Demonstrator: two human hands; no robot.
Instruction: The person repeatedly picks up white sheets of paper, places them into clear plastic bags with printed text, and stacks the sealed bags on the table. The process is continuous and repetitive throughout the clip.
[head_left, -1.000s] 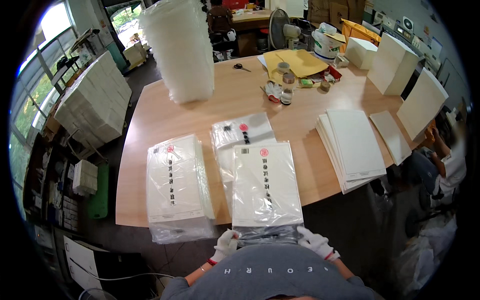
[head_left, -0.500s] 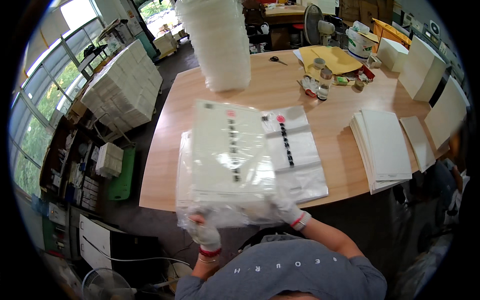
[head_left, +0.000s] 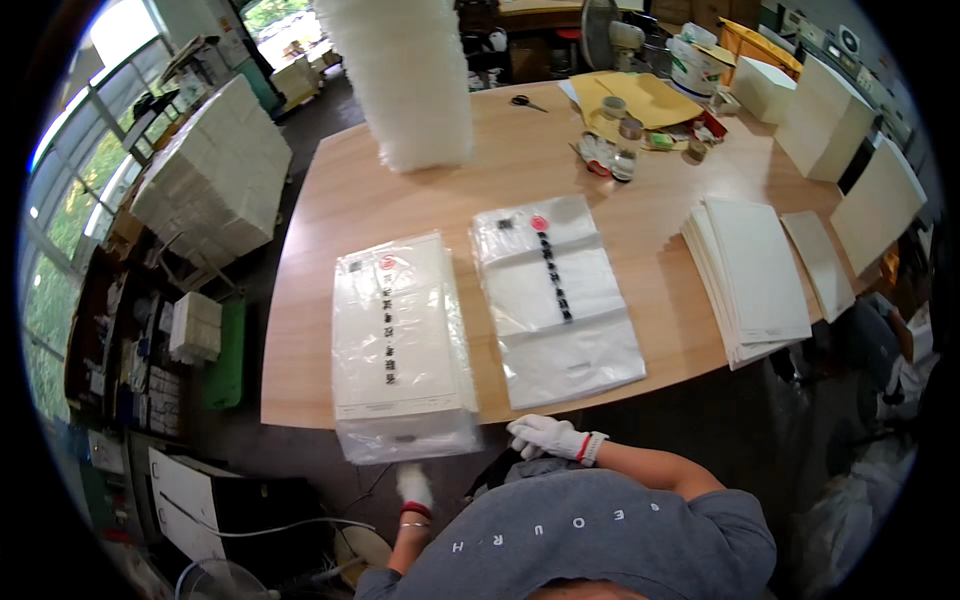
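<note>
A stack of paper sheets in clear printed plastic bags [head_left: 395, 340] lies at the table's left front, its bag end hanging over the edge. Beside it, apart, rests a pile of flat white plastic bags [head_left: 560, 305] with a red mark and black printing. My left hand [head_left: 414, 487], in a white glove, is just below the bagged stack and touches nothing visible; motion blurs its fingers. My right hand [head_left: 548, 436], also gloved, hovers off the table edge below the flat bags, fingers stretched leftward and close together, with nothing seen in it.
Loose white sheets [head_left: 755, 275] lie at the right, near upright white blocks [head_left: 825, 115]. A tall translucent stack [head_left: 410, 90] stands at the far left. Scissors [head_left: 527, 103], yellow envelopes [head_left: 650, 100], jars and tape lie at the back. A wrapped pallet load [head_left: 215, 165] stands left.
The bagged sheets, held up in both hands before, now lie on the left stack. Both hands have let go and drawn back toward my body. The view has shifted slightly.
</note>
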